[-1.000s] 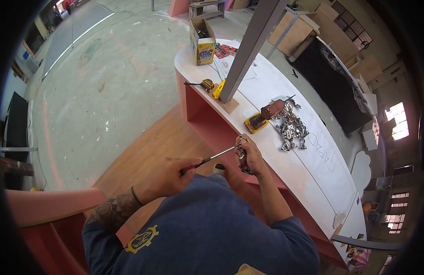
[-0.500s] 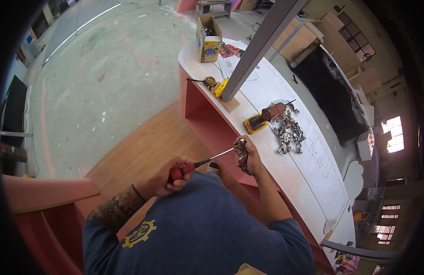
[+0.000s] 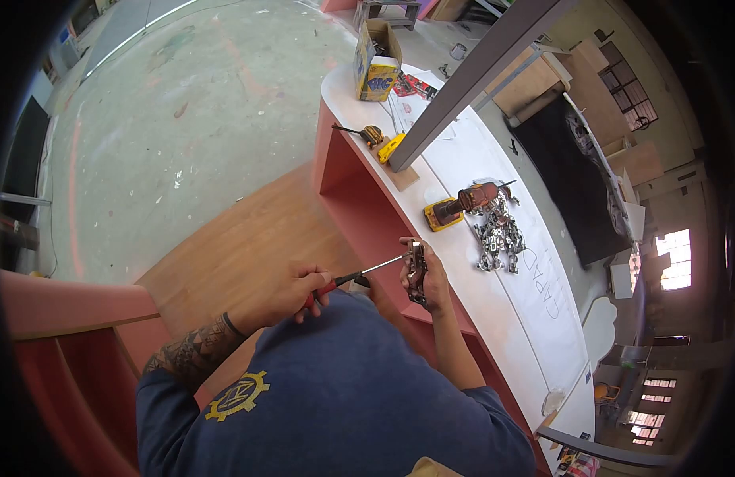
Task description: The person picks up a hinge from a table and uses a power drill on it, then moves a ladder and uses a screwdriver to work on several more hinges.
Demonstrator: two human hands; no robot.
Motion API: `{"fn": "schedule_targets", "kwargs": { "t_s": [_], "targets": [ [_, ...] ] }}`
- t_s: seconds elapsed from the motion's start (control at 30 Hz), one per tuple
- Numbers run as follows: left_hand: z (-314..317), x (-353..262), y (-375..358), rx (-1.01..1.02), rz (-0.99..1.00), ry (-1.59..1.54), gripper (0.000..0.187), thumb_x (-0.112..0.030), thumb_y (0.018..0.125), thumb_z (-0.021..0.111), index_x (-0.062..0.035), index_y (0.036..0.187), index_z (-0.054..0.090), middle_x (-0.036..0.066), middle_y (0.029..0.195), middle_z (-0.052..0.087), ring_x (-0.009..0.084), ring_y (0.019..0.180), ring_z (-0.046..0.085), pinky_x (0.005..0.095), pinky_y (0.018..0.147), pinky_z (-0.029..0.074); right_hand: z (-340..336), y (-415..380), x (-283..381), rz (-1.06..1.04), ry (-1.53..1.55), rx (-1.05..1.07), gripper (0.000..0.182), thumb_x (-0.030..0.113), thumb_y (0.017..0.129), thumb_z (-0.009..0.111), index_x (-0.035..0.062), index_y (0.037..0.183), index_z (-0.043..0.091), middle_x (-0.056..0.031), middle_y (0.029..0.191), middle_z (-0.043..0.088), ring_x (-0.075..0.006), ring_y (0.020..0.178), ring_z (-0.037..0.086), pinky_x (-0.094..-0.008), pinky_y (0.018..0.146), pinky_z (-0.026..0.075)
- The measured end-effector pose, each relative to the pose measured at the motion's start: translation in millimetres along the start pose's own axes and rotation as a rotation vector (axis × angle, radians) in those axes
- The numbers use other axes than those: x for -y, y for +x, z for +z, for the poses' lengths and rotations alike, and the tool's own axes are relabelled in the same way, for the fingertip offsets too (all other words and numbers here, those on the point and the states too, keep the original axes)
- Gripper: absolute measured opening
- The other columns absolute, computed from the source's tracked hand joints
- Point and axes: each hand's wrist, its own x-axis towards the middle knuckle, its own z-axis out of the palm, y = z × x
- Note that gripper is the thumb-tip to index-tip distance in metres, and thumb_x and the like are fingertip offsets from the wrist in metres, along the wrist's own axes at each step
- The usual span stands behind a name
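My left hand [image 3: 300,292] is wrapped round the red handle of a screwdriver [image 3: 323,291]. The shaft points right and up, its tip touching a metal hinge [image 3: 417,272]. That hinge is gripped in my right hand [image 3: 435,280], beside the edge of the white tabletop [image 3: 506,318]. On the tabletop, a pile of shiny metal hinges [image 3: 499,238] lies next to a cordless drill [image 3: 463,205] with a yellow battery.
A grey post [image 3: 471,87] rises from the tabletop. Near its foot are a yellow tool [image 3: 391,149] and a tape measure [image 3: 371,136]. An open cardboard box [image 3: 377,63] stands at the far end. Pink shelving [image 3: 89,310] is at the left.
The view has shifted slightly. My left hand has changed its hold on the screwdriver handle, its fingers now further over it. The hinge has turned a little in my right hand.
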Motion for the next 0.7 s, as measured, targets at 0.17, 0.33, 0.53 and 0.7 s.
{"fn": "schedule_targets", "kwargs": {
  "t_s": [0.17, 0.33, 0.53, 0.7],
  "targets": [
    [-11, -2, -1, 0.093, -0.181, -0.255, 0.031, -0.032, 0.109, 0.053, -0.0035, 0.111, 0.065, 0.007, 0.083, 0.07, 0.0103, 0.061, 0.065, 0.024, 0.041, 0.044, 7, -3, 0, -0.004, -0.038, -0.029, 0.062, 0.053, 0.113, 0.038, 0.0032, 0.143, 0.057, -0.0023, 0.087, 0.056, -0.0099, 0.057, 0.06, -0.0225, 0.042, 0.038],
    [-6, 1, -1, 0.087, -0.092, -0.026, 0.026, -0.026, 0.107, 0.059, -0.0026, 0.111, 0.067, 0.007, 0.082, 0.07, 0.0115, 0.064, 0.066, 0.0259, 0.049, 0.048, 16, -7, 7, 0.039, -0.051, -0.047, 0.058, 0.051, 0.113, 0.038, 0.004, 0.14, 0.058, -0.0019, 0.087, 0.056, -0.0102, 0.055, 0.06, -0.0222, 0.043, 0.038],
    [4, 21, -1, -0.237, 0.73, 0.649, 0.023, -0.016, 0.096, 0.07, -0.0028, 0.115, 0.075, 0.014, 0.086, 0.072, 0.0301, 0.075, 0.072, 0.043, 0.066, 0.055, 12, -7, 1, 0.06, -0.052, -0.047, 0.048, 0.047, 0.112, 0.04, 0.0057, 0.129, 0.059, -0.0019, 0.086, 0.056, -0.0099, 0.053, 0.058, -0.0218, 0.043, 0.037],
    [5, 24, -4, -0.312, 0.818, 0.797, 0.023, -0.016, 0.095, 0.072, -0.0033, 0.114, 0.075, 0.017, 0.089, 0.072, 0.033, 0.075, 0.071, 0.0434, 0.067, 0.056, 12, -3, 12, 0.09, -0.219, -0.013, 0.041, 0.042, 0.11, 0.044, 0.0071, 0.126, 0.059, -0.0022, 0.088, 0.057, -0.0089, 0.05, 0.052, -0.0223, 0.044, 0.037]
  ]
}}
